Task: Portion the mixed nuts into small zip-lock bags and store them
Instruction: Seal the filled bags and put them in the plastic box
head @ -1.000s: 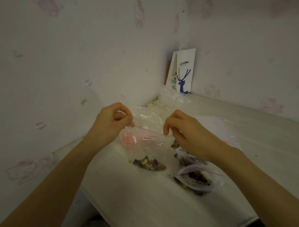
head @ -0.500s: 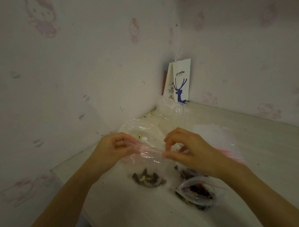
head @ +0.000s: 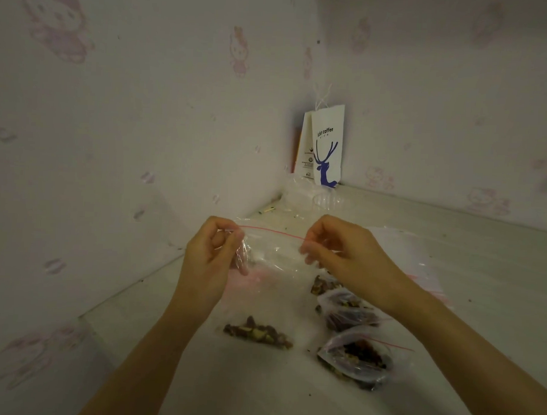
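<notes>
Now left hand (head: 209,258) and right hand (head: 342,254) pinch the zip-lock bag (head: 271,301) by its seal (head: 272,232), raised higher.

3 bags w/ nuts (head: 262,301) (head: 346,311) (head: 356,358), 2 hands (head: 210,258) (head: 348,260), 1 paper bag (head: 326,147)

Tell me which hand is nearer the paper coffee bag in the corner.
Right. The right hand pinches the zip-lock bag almost straight in front of the coffee bag; the left hand pinches its other end, farther left.
</notes>
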